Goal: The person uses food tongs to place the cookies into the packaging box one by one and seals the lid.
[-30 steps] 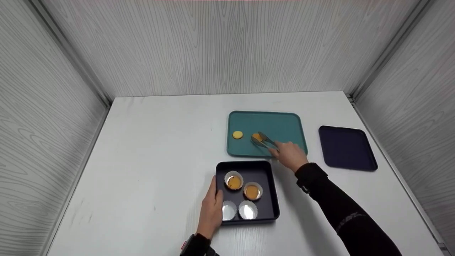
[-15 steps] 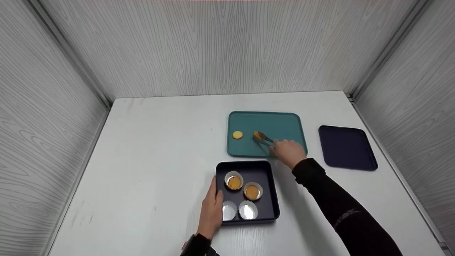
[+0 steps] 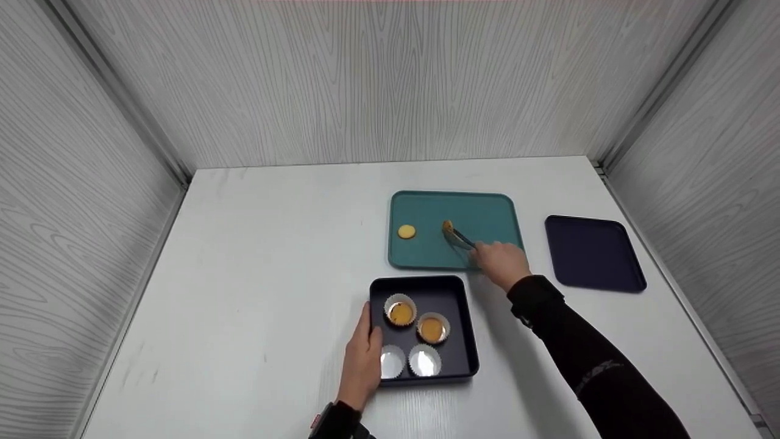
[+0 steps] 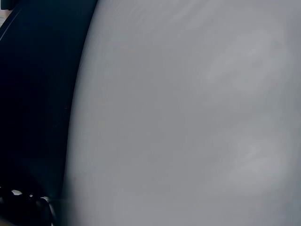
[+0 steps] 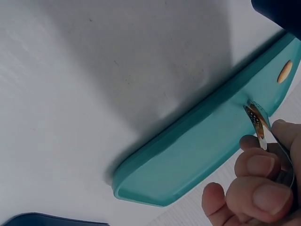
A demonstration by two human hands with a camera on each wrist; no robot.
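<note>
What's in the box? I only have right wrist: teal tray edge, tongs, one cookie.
Observer: Head view shows the dark box holding four paper cups; two hold cookies, two are empty.
Operator: Left hand?
Observer: Left hand rests on the box's left wall.
Operator: Tongs loaded?
Observer: Yes. Right hand holds the tongs, which pinch a cookie above the teal tray.
Operator: Anything else?
Observer: A dark lid lies right of the tray.

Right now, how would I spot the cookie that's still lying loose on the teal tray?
Find the teal tray in the middle of the white table, just beyond the dark square box of paper cups. The loose cookie lies flat near the tray's left edge, alone and untouched, unlike the one gripped in the tongs to its right.
</note>
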